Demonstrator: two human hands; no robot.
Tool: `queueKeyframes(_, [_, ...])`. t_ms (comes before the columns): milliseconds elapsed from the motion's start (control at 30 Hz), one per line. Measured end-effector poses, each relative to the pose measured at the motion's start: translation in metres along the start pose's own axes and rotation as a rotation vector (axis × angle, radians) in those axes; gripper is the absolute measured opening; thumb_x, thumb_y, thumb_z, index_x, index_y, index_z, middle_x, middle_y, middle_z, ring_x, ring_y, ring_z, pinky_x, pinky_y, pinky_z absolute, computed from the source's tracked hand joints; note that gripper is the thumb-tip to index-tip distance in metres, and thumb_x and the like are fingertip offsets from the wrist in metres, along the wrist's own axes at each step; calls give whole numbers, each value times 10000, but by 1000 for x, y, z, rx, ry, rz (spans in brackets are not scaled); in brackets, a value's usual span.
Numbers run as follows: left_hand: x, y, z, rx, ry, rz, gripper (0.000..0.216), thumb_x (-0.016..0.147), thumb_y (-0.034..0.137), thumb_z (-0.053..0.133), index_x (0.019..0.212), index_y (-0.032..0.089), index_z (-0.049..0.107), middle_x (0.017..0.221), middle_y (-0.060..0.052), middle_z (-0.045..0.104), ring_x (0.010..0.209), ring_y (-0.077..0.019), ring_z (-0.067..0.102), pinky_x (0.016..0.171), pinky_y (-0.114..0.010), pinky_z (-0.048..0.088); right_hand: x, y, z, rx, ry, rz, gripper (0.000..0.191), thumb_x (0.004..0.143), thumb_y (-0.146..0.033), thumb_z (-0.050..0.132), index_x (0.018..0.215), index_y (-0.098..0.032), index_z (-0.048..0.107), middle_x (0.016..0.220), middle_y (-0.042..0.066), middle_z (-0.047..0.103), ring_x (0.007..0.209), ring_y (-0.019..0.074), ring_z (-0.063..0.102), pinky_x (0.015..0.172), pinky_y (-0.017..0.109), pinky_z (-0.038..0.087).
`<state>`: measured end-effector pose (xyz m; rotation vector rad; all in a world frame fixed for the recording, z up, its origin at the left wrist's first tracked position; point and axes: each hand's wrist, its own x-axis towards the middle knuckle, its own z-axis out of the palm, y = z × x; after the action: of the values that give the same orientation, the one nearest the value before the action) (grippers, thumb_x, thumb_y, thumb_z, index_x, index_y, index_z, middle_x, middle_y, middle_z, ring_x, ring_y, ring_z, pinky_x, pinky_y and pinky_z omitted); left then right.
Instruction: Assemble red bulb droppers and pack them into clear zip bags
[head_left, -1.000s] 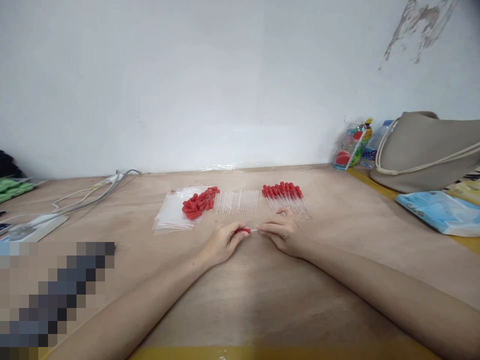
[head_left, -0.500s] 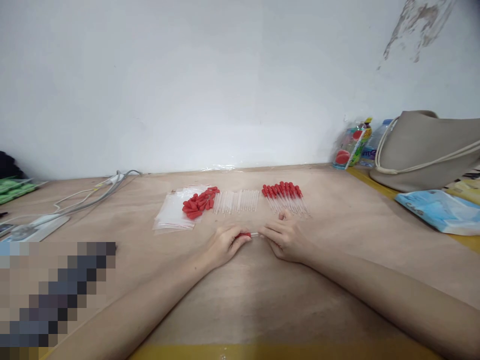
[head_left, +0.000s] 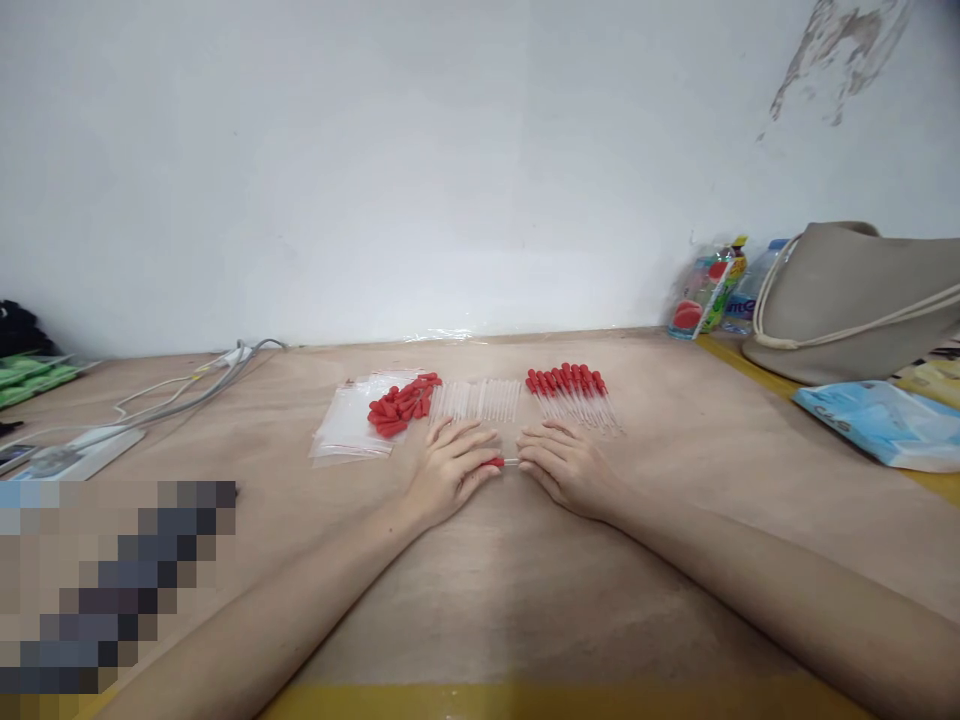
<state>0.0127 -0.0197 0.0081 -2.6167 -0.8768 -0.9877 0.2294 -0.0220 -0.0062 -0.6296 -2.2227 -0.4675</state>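
On the wooden table (head_left: 480,600) my left hand (head_left: 450,468) pinches the red rubber bulb of a dropper (head_left: 501,462), its other fingers stretched forward. My right hand (head_left: 564,466) holds the clear glass end of the same dropper. Just beyond my hands lie a pile of loose red bulbs (head_left: 401,405), a row of bare glass tubes (head_left: 477,400) and a row of assembled red-capped droppers (head_left: 574,393).
Clear plastic bags (head_left: 343,432) lie under and left of the bulbs. A power strip with cables (head_left: 82,452) and green packs (head_left: 30,372) sit at far left. A beige bag (head_left: 855,300), bottles (head_left: 709,290) and a blue packet (head_left: 877,420) stand at right.
Both hands have stayed together on the dropper. The fingers of both hands have stretched out forward and flattened toward the table, and the hands sit slightly closer together.
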Motion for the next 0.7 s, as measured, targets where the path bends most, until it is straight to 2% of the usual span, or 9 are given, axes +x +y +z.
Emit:
queueKeyframes(133, [-1, 1, 2, -81, -51, -28, 124, 833, 289, 530, 901, 245, 624, 889, 14, 689, 988, -166, 564, 1014, -428, 195, 3, -1, -3, 39, 22, -3, 118, 829, -159, 488, 847, -175, 603, 823, 32, 689, 901, 170, 607, 899, 380, 393])
queueKeyframes(300, [0, 4, 2, -168, -56, -9, 113, 825, 260, 530, 893, 216, 609, 884, 5, 676, 869, -131, 604, 1045, -416, 159, 4, -3, -2, 112, 39, -16, 150, 837, -148, 457, 849, -181, 603, 779, 35, 689, 902, 162, 610, 895, 380, 394])
queueKeyframes(433, [1, 8, -1, -202, -96, -2, 117, 835, 252, 504, 881, 207, 601, 859, 0, 670, 841, -130, 607, 1047, -415, 152, 5, -6, -1, 158, 22, 18, 151, 839, -159, 453, 790, -169, 596, 767, 47, 684, 790, 142, 622, 809, 342, 405])
queueKeyframes(567, [1, 8, -1, -217, -101, 5, 111, 838, 254, 497, 867, 200, 590, 851, -5, 668, 826, -130, 608, 1042, -422, 147, 7, -11, -2, 186, -5, 91, 152, 837, -161, 457, 753, -170, 583, 743, 15, 676, 681, 117, 607, 848, 362, 337])
queueKeyframes(700, [0, 7, 0, -221, -110, 7, 116, 840, 258, 492, 863, 201, 590, 844, -6, 673, 827, -136, 611, 1043, -427, 134, 9, -14, -3, 196, -63, 109, 161, 835, -150, 453, 725, -175, 568, 696, -20, 667, 638, 88, 593, 868, 329, 295])
